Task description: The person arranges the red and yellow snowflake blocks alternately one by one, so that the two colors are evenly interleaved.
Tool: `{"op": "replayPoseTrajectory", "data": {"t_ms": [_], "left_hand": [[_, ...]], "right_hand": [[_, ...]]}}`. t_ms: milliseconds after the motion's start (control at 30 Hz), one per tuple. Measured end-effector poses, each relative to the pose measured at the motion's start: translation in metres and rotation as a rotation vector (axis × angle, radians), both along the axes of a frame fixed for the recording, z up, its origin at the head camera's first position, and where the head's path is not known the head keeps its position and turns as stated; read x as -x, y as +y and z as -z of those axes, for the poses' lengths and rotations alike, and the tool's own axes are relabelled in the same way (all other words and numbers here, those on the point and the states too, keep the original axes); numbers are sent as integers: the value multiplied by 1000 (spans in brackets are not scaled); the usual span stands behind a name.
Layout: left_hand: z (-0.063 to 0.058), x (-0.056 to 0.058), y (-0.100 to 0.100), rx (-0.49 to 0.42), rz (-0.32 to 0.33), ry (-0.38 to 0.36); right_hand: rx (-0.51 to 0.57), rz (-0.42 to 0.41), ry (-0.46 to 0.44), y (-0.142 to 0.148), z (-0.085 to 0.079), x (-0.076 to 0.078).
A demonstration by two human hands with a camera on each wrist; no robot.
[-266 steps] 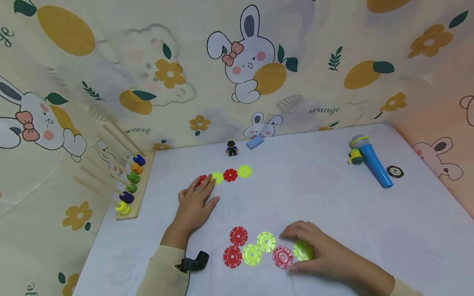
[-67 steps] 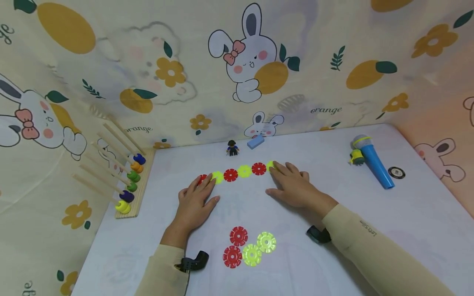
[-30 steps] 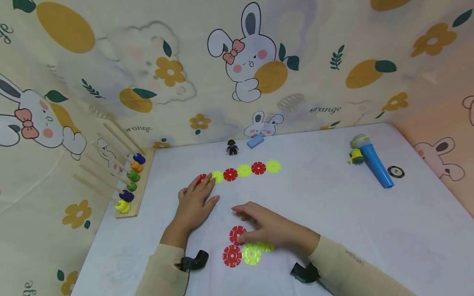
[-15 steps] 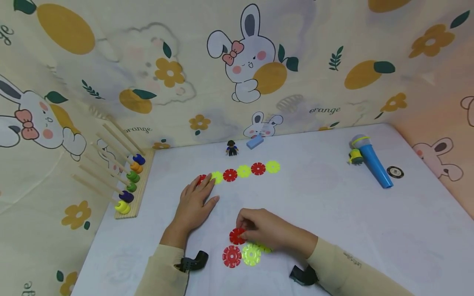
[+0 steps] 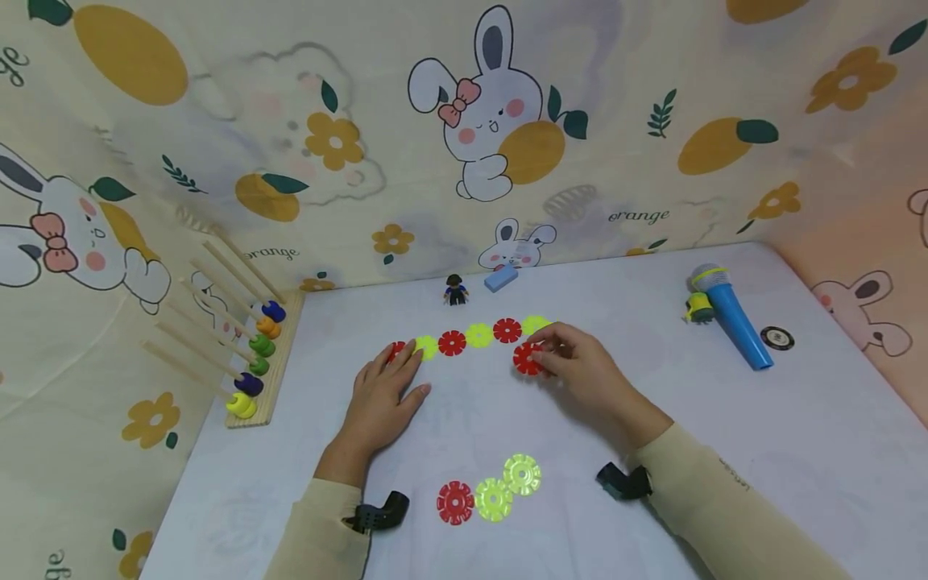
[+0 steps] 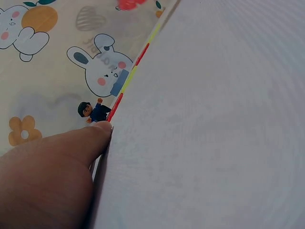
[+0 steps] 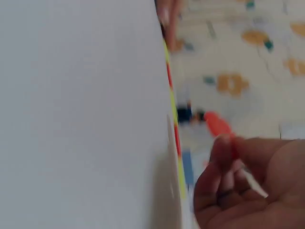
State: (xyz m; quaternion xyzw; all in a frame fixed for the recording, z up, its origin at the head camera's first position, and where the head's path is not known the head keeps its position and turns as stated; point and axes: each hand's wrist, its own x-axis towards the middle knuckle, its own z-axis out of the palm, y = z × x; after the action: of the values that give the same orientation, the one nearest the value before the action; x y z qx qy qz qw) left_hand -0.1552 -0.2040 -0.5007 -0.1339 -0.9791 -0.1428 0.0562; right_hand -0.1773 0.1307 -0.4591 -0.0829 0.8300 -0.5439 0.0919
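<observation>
One red disc (image 5: pixel 527 359) is now hanging in my right hand (image 5: pixel 590 383), which is pinching it between thumb and fingers, lifted from the near group and leaving three loose discs (image 5: pixel 494 499) on my side of that hand. Just beyond it, the alternating row (image 5: pixel 479 336) is lying flat; my left hand (image 5: pixel 382 399), fingers extended, is resting on its other end. White tabletop (image 5: pixel 834 451) is spreading beneath both hands, a rabbit-print backdrop (image 5: pixel 616 80) rising beyond.

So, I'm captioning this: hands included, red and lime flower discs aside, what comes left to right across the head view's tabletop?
Wooden peg rack with coloured beads, left hand, dark toy figure, blue rectangular block, right hand, blue toy microphone, round black disc.
</observation>
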Motion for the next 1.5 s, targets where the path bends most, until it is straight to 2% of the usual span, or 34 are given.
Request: {"op": "replayPoseTrajectory", "data": {"t_ms": [200, 300, 400, 500, 600, 700, 800, 1500], "left_hand": [[0, 0, 0, 9, 0, 0], [1, 0, 0, 12, -3, 0], [2, 1, 0, 12, -5, -1], [2, 1, 0, 10, -2, 0], [3, 1, 0, 9, 1, 0], [2, 2, 1, 10, 1, -1], [1, 2, 1, 14, 1, -2], [1, 1, 1, 15, -4, 4]], "right_hand": [[0, 191, -31, 37, 14, 31], [24, 224, -40, 45, 17, 37], [-20, 236, -12, 47, 18, 36], [-161, 199, 91, 47, 17, 31], [-399, 103, 206, 46, 15, 24], [-600, -13, 248, 45, 15, 19], [-715, -71, 260, 45, 15, 17], [-713, -60, 266, 42, 22, 16]]}}
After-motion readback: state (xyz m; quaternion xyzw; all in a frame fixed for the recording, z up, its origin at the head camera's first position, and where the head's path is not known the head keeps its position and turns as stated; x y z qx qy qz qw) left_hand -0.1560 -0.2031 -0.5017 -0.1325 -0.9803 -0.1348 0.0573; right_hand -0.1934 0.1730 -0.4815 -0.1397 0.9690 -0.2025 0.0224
